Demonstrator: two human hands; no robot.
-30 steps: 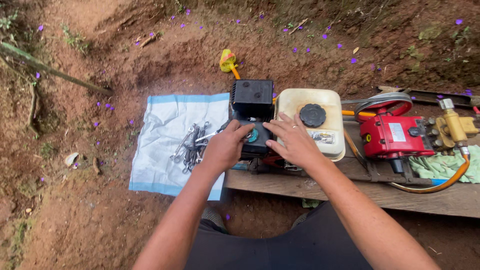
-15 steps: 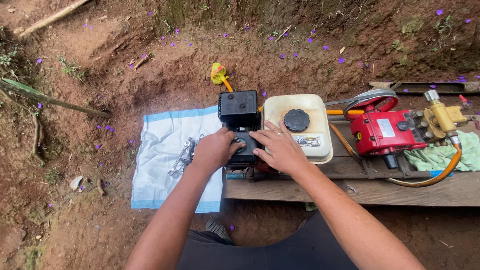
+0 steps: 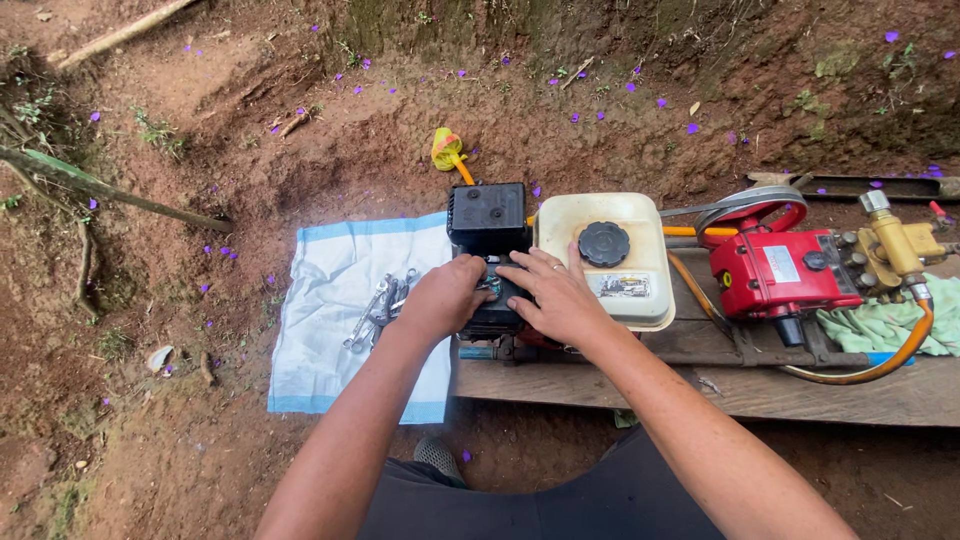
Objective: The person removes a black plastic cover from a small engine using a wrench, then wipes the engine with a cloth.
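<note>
Wrenches (image 3: pixel 380 310) lie on white cloth (image 3: pixel 330 300); left hand (image 3: pixel 445 297) curled against black engine housing (image 3: pixel 490 250) on wooden plank (image 3: pixel 700 385); right hand (image 3: pixel 555 295) fingers spread over it, beside cream fuel tank (image 3: pixel 610 255); red pump (image 3: pixel 775 275) rightward.

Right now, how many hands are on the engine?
2. The left hand grips the black engine from its left side; the right hand lies over its front, beside the cream tank.
</note>
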